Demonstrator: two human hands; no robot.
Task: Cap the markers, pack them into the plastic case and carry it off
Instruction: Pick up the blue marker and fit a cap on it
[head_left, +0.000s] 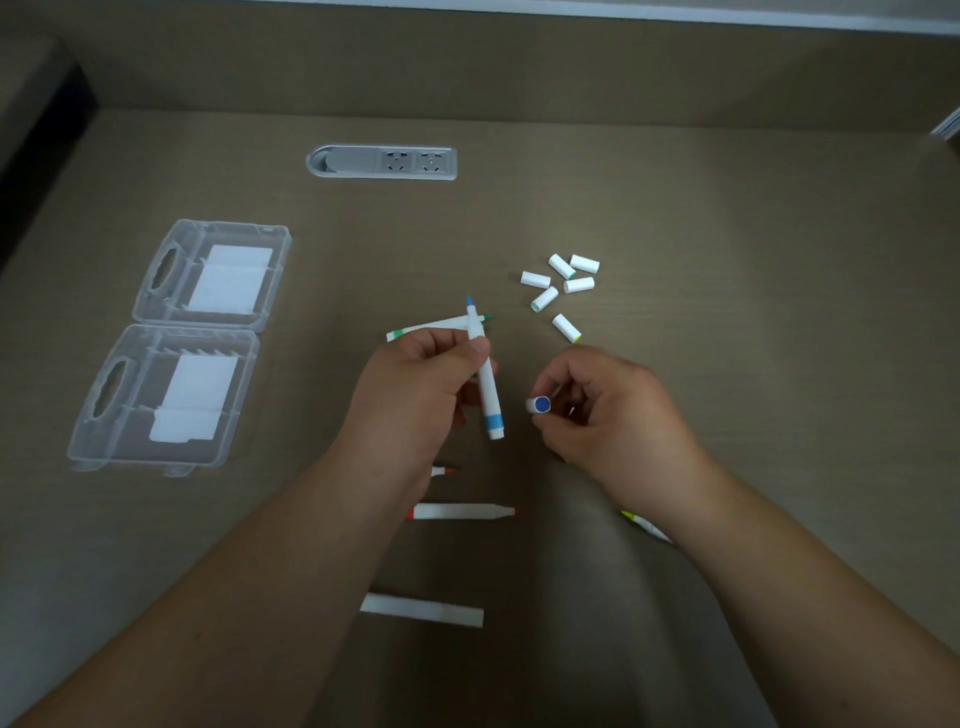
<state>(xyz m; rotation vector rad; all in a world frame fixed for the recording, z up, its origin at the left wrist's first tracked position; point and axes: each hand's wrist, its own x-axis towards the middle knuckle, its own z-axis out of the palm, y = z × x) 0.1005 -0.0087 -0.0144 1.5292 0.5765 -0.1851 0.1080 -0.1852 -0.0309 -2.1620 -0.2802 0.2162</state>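
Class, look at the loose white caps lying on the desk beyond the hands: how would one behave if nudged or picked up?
The loose caps are short round cylinders lying on their sides on the flat desk, so a nudge would probably roll one away. They look small, hollow and rigid, so likely light. The smooth plastic may slip in a loose pinch.

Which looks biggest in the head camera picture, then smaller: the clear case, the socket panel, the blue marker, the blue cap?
1. Clear case, open flat.
2. Socket panel.
3. Blue marker, though it is held nearer the camera, so this rank is unsure.
4. Blue cap, smallest.
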